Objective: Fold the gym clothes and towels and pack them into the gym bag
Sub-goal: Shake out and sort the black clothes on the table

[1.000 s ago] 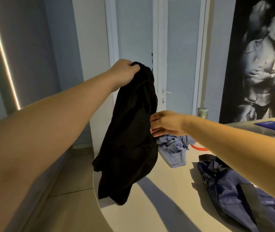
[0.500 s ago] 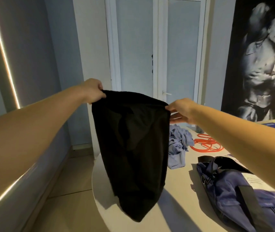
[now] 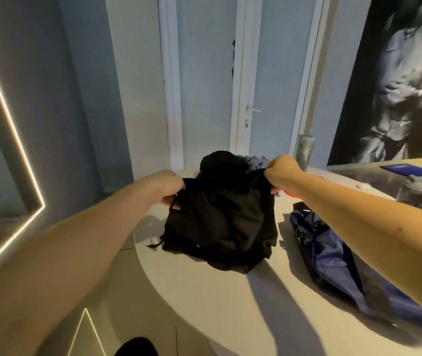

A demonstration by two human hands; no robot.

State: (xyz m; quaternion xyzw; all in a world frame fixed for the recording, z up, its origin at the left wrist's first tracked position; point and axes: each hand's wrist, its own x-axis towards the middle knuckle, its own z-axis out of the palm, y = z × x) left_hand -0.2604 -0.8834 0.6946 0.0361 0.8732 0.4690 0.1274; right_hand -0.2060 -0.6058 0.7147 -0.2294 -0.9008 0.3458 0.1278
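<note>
On the table (image 3: 230, 304), both hands' fingers, left hand (image 3: 165, 187) and right hand (image 3: 280, 170), pinch the black garment (image 3: 220, 222).

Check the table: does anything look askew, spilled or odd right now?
Nothing spilled or damaged. The black fabric garment, held at its top corners by the left hand and right hand, lies bunched on the round beige table, with a cord straggling from its lower left edge.

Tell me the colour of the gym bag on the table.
The soft fabric gym bag is navy blue; head view.
</note>
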